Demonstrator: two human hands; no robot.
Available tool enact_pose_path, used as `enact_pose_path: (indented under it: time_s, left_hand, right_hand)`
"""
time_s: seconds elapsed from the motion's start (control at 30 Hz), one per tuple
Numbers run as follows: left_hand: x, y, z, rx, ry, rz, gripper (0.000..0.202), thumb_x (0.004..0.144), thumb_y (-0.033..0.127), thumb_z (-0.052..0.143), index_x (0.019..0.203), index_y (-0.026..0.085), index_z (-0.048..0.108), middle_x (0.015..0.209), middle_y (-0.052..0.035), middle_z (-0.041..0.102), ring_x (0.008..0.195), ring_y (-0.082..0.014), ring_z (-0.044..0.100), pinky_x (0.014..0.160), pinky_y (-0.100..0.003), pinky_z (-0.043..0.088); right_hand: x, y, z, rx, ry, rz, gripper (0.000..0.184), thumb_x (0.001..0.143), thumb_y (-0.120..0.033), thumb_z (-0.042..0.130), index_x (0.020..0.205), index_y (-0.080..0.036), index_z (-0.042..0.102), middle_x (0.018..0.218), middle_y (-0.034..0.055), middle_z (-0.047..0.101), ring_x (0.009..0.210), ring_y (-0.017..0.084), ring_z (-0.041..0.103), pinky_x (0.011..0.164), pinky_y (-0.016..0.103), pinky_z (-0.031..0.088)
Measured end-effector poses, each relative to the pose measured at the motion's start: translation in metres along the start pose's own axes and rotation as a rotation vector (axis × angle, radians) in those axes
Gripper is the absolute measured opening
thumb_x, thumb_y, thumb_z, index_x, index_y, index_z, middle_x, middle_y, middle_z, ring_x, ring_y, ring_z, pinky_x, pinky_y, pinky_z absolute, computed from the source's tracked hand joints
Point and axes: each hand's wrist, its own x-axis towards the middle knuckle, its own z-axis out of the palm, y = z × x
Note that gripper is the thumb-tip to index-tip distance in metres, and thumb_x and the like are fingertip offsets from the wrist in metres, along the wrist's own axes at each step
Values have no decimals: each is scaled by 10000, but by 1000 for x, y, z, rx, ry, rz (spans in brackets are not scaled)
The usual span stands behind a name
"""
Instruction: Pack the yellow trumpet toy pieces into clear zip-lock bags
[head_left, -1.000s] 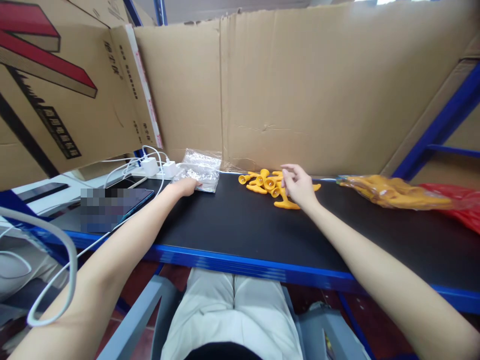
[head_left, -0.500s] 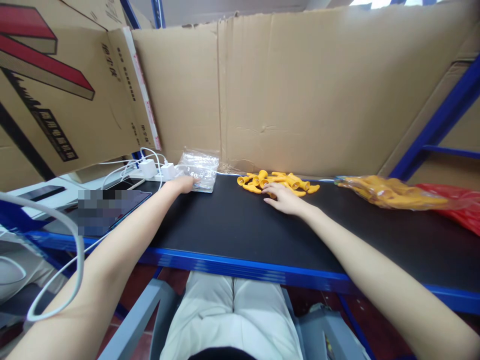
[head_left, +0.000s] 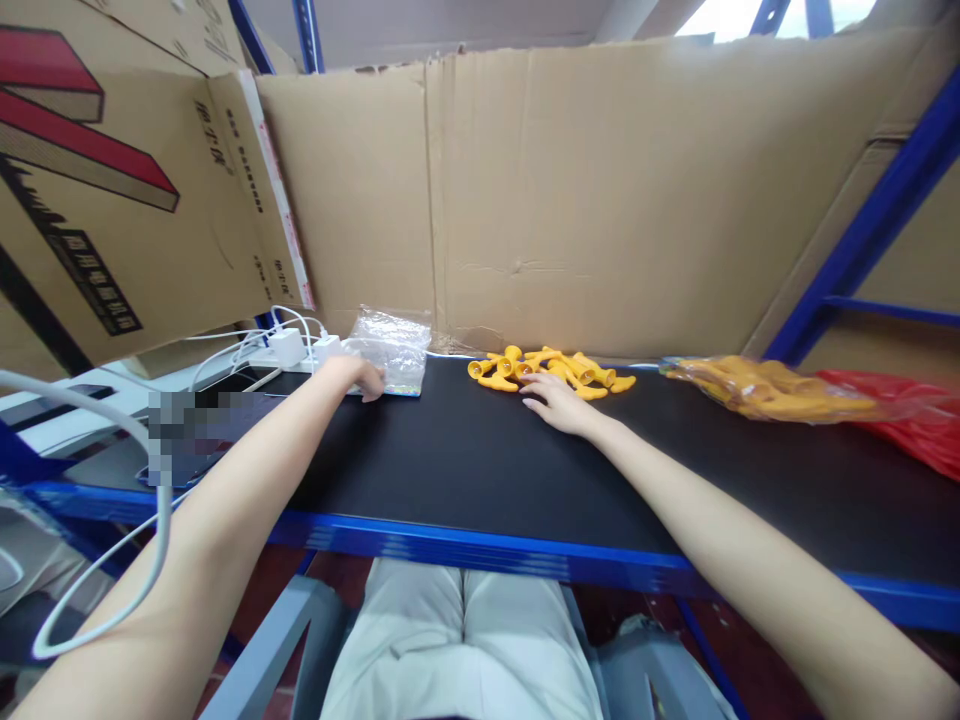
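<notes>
The loose yellow pieces lie heaped at the centre of the frame, on the black table. The right hand rests at their near side, fingers loosely spread with nothing visibly grasped; its curve perhaps keeps the heap together. Left of centre, the left hand is at the edge of a clear plastic bag, probably to keep it within reach; its fingers curl out of sight, so I cannot tell whether they grip it. White plugs crowd the bag's left side, and a white cable loops across the left forearm, lower left. A filled bag and red plastic lie at right. Cardboard closes off the back.
</notes>
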Motion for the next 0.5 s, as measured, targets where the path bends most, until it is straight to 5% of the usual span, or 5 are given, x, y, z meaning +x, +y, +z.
enact_pose_path:
  time_s: [0.1,0.23,0.33,0.5]
  left_hand:
    - [-10,10,-10,-32,-31,-29,891,556,285,659,1390,235,350,1437,-98,348,1307,-360,299,1023,-452,310]
    - [-24,31,-17,-81,22,153,868,649,474,617,1418,309,250,1506,-55,145,1370,-350,112,1057,-541,188]
    - [-27,46,-14,-57,35,286,748,707,576,537,1384,341,322,1503,-23,168,1380,-320,88,1065,-520,179]
    - [-23,60,-10,37,113,285,580,768,384,498,1332,264,441,1452,-49,322,1358,-272,222,1054,-402,270]
  right_hand:
    - [1,3,5,0,34,8,269,846,-240,480,1015,-140,663,1246,125,544,1201,264,450,1028,472,338]
    - [4,6,10,1,77,10,248,844,-225,483,991,-154,669,1229,117,558,1198,266,450,1021,483,342]
    - [5,7,12,4,93,17,237,842,-223,489,983,-163,670,1223,103,565,1181,266,463,1010,482,353]
    - [5,7,12,19,102,13,214,838,-221,500,950,-174,676,1201,85,579,1141,253,491,987,470,377]
